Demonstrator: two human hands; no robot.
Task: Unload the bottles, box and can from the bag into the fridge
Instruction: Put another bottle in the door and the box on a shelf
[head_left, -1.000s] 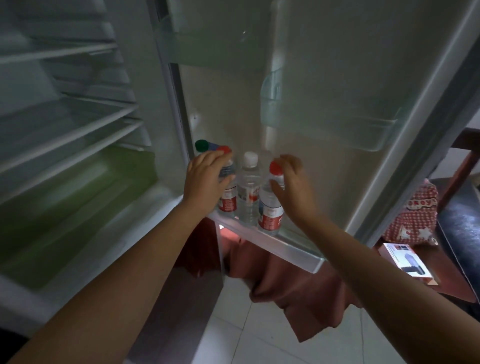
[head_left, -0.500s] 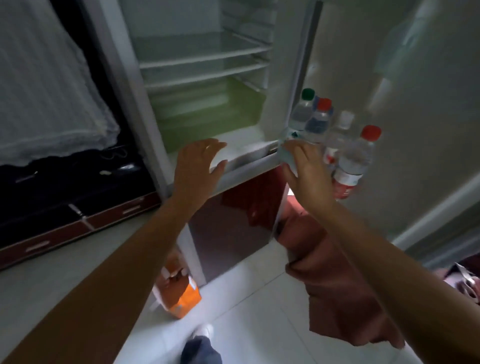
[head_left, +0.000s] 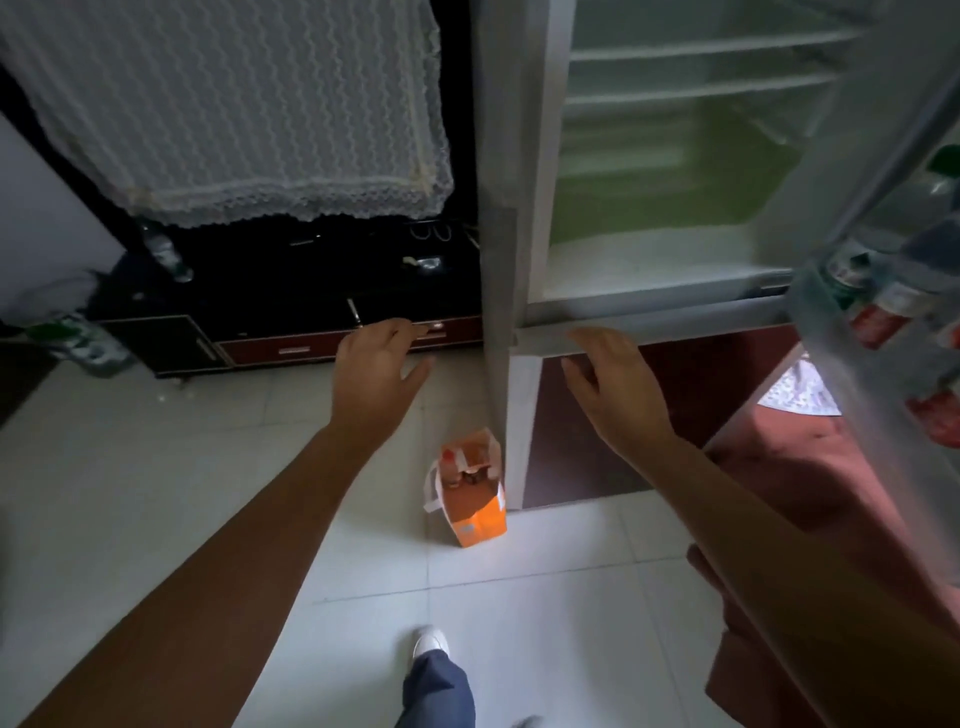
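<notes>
Both the left hand (head_left: 382, 371) and right hand (head_left: 615, 387) hang empty, fingers relaxed apart, above the orange bag (head_left: 474, 493) (bottle tops showing inside) on the floor (head_left: 156, 467) beside the open fridge (head_left: 649, 270).

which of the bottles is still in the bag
The red-capped bottle standing in the orange bag on the floor by the fridge corner. The other bottles already stand in the door shelf at the right edge.

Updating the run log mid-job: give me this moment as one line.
left hand: open, empty | right hand: open, empty | bag: on floor beside fridge, items inside | bottles: on door shelf
</notes>
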